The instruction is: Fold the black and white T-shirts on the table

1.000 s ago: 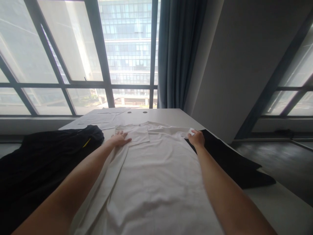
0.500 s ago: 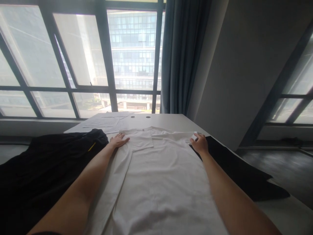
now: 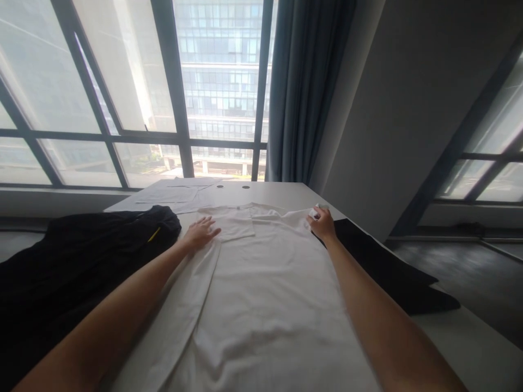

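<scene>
A white shirt (image 3: 261, 283) lies flat along the white table (image 3: 278, 191), collar end away from me. Its left side is folded in over the body. My left hand (image 3: 201, 231) rests flat on that folded part near the shoulder, fingers spread. At the far right corner my right hand (image 3: 322, 222) is closed on the shirt's right sleeve (image 3: 314, 212), which is lifted a little off the table.
A heap of black clothes (image 3: 81, 256) with a yellow tag covers the table's left side. Another black garment (image 3: 384, 267) lies to the right of the shirt, reaching the table's edge. Folded white cloth (image 3: 175, 195) sits at the far end below the window (image 3: 122, 87).
My right hand has gathered the sleeve end and raised it slightly, moving inward toward the collar. My left hand stays flat on the folded left side. The view shifted a little.
</scene>
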Action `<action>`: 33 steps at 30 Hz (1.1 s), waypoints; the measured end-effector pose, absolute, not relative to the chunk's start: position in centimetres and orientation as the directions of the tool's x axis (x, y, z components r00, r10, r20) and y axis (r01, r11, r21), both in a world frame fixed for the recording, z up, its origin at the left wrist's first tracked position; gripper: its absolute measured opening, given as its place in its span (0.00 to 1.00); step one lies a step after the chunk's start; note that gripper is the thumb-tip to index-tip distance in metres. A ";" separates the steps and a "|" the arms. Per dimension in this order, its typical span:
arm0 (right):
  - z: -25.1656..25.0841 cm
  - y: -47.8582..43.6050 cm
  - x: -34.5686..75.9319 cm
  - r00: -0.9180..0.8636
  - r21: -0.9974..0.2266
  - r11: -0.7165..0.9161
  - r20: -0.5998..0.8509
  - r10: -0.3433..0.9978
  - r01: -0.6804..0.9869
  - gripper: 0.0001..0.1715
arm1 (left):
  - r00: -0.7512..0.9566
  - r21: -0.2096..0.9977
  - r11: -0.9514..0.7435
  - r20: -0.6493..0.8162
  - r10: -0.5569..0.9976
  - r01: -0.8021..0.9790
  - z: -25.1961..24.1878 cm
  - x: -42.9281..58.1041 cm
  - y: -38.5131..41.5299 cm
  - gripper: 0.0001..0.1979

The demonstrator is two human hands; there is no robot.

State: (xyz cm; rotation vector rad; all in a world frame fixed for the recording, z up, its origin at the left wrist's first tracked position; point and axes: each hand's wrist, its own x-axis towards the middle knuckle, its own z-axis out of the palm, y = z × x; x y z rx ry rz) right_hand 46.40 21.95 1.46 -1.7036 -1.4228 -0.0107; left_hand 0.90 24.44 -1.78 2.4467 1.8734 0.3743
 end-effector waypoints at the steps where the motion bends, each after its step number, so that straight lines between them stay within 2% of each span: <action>1: 2.0 22.2 45.5 0.327 -0.613 0.068 0.508 0.797 0.787 0.33 | 0.301 0.164 -0.328 0.169 0.938 0.930 -1.9 0.9 23.4 0.34; 3: 3.0 23.0 43.4 0.286 -0.604 0.093 0.500 0.818 0.792 0.34 | 0.361 0.173 -0.387 0.167 0.918 0.906 -2.3 0.7 21.7 0.34; 7: 5.7 25.3 39.0 0.209 -0.527 0.142 0.550 0.809 0.838 0.32 | 0.331 0.249 -0.381 0.221 0.918 0.890 -2.9 0.2 20.2 0.30; 11: 9.9 28.5 35.1 0.251 -0.531 0.164 0.622 0.742 0.831 0.30 | 0.320 0.271 -0.392 0.273 0.907 0.879 -3.1 0.2 20.1 0.27; 15: 13.0 30.4 31.5 0.281 -0.546 0.314 0.747 0.603 0.777 0.30 | 0.307 0.296 -0.387 0.284 0.908 0.873 -3.1 0.3 20.1 0.26; 17: 12.6 30.2 29.2 0.178 -0.522 0.409 0.752 0.635 0.749 0.31 | 0.303 0.309 -0.387 0.287 0.909 0.869 -3.1 0.3 20.1 0.25; 19: 10.7 29.2 26.7 0.003 -0.514 0.465 0.674 0.739 0.721 0.34 | 0.305 0.316 -0.390 0.286 0.908 0.865 -3.0 0.3 20.0 0.25; 22: 6.5 26.8 23.3 -0.210 -0.536 0.440 0.436 0.875 0.720 0.43 | 0.314 0.312 -0.399 0.288 0.905 0.862 -2.9 0.3 20.0 0.25; 25: 3.3 25.1 21.2 -0.411 -0.575 0.457 0.218 0.885 0.678 0.47 | 0.326 0.301 -0.413 0.298 0.897 0.860 -2.8 0.3 20.0 0.25; 28: 2.3 24.6 20.9 -0.558 -0.711 0.440 0.080 0.826 0.549 0.45 | 0.305 0.314 -0.402 0.317 0.898 0.860 -2.8 0.3 19.9 0.25; 30: 2.4 24.9 21.6 -0.513 -0.746 0.392 0.078 0.855 0.539 0.40 | 0.289 0.328 -0.391 0.319 0.903 0.860 -2.7 0.4 19.8 0.26; 31: 2.5 25.1 22.1 -0.435 -0.719 0.368 0.102 0.895 0.590 0.36 | 0.287 0.332 -0.389 0.316 0.904 0.859 -2.7 0.5 19.7 0.27; 33: 2.7 25.5 23.4 -0.248 -0.584 0.303 0.174 0.953 0.754 0.29 | 0.291 0.331 -0.391 0.312 0.904 0.859 -2.6 0.5 19.6 0.28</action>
